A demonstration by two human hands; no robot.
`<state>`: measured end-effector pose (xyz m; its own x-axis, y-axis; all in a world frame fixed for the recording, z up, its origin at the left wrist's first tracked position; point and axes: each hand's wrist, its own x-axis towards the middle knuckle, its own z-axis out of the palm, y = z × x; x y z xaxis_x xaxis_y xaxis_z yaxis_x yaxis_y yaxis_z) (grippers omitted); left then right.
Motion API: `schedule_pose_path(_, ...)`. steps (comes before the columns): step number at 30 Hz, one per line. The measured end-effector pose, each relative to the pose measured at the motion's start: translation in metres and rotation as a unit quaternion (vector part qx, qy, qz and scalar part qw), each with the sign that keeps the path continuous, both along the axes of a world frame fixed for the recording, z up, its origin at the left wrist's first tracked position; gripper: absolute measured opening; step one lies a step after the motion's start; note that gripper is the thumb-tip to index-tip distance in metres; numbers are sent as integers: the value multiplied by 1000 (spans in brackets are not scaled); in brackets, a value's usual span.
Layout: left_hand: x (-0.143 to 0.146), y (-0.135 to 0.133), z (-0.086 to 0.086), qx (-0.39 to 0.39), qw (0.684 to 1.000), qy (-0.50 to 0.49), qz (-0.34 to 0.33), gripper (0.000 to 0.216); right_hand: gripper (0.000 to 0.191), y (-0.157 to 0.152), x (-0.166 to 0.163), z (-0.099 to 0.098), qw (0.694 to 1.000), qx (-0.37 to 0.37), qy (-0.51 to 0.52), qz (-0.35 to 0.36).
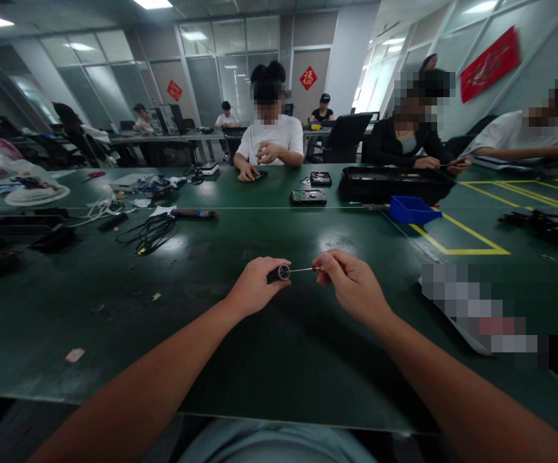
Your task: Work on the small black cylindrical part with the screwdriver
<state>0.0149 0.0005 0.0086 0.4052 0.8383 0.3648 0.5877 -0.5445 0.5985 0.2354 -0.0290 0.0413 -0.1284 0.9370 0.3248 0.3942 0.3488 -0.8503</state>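
Observation:
My left hand is closed around a small black cylindrical part, whose round, light-rimmed end faces me. Between the thumb and fingers of my right hand is a thin screwdriver with a reddish handle and a bare metal shaft. Its shaft points left and meets the round end of the part; whether the tip sits inside cannot be made out. Both hands are held over the green table, close to its front edge.
Beyond my hands lie two hard drives, a long black casing and a blue bin. Coiled black cable and a corded tool lie left. A pale blurred-out object lies right. A co-worker sits opposite.

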Motion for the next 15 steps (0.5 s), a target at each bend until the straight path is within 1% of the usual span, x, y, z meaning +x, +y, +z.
schedule_pose_path(3, 0, 0, 1, 3, 1000, -5, 0, 36, 21, 0, 0, -2, 1000, -7, 21, 13)
schedule_pose_path(5, 0, 0, 1, 5, 1000, -7, -1, 36, 19, 0, 0, -1, 999, -13, 36, 28)
schedule_pose_path(7, 0, 0, 1, 3, 1000, -7, -4, 36, 23, -1, -1, 0, 998, -22, 40, 37)
schedule_pose_path(10, 0, 0, 0, -2, 1000, -6, -5, 35, 31, -1, -2, 0, 998, -37, 45, 27)
schedule_pose_path(15, -1, 0, 0, -1, 1000, -7, -2, 36, 18, -1, -1, -3, 998, -29, 60, 15)
